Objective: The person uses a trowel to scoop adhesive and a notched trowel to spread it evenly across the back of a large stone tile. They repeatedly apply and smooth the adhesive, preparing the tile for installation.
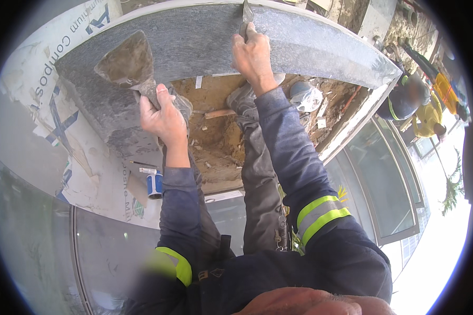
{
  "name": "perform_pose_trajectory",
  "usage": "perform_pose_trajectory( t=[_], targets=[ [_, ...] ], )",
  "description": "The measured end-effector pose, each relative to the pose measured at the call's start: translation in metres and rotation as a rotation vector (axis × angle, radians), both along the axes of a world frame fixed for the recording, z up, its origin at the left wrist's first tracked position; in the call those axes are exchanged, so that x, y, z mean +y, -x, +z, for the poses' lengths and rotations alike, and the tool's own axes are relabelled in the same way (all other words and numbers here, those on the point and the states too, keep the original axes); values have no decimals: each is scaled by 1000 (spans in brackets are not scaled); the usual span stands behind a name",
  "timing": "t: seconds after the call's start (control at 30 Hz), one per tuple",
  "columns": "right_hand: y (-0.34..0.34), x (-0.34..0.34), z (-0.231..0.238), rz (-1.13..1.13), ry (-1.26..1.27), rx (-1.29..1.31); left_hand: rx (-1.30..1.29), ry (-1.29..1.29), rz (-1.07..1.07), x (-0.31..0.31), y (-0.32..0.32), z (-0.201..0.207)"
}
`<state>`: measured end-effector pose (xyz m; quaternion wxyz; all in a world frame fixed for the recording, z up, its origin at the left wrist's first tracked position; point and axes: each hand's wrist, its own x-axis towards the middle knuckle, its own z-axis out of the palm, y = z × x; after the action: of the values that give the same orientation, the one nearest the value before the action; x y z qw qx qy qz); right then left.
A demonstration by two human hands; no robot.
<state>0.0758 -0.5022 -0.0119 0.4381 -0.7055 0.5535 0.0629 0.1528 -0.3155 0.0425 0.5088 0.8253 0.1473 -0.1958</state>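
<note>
Granite slab (220,44), grey, curved, spanning 10 to 2 o'clock. Left hand (164,118) fingers clamped on a mortar-caked trowel (127,62), blade resting on the stone as a palette. Right hand (253,56) grips a narrow scraper (245,16) at 12 o'clock, working the far edge.

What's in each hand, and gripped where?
Left hand holds a wide trowel by its handle; right hand grips a narrow scraper by its handle.

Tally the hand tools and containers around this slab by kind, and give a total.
Scrapers held in the hands: 2, a wide one in the left hand at, a narrower one in the right hand at.
Blue-and-white canisters: 1.
Total: 3, beside the grey stone slab.
</note>
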Motion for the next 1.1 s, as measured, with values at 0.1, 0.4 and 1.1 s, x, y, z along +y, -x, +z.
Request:
perform_pose_trajectory(
  t=[0.1, 0.4, 1.1],
  targets=[
    [-9, 11, -5, 127, 54, 5, 8, 8, 20, 1, -7, 1],
    [-30, 16, 23, 180, -113, -42, 26, 44, 86, 8, -18, 1],
    [-11, 101, -13, 167, 156, -111, 32, 3, 114, 7, -29, 2]
  ],
)
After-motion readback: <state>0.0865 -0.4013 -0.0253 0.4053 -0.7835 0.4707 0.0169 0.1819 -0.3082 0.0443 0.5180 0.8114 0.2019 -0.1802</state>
